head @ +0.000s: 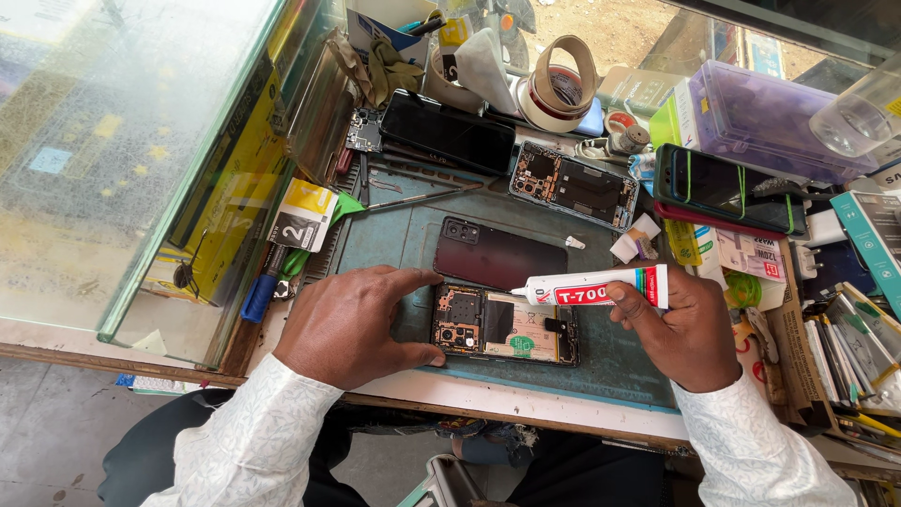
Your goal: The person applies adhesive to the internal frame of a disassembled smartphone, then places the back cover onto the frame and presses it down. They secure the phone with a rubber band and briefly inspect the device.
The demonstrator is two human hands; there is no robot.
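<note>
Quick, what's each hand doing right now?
Left hand: open, fingers braced on the end of the opened phone.
Right hand: closed on the white glue tube, nozzle over the phone.

Cluttered wooden-edged workbench point(526, 399), glass display counter point(122, 160) at left, grey stone floor point(47, 432) below, bright daylight
</note>
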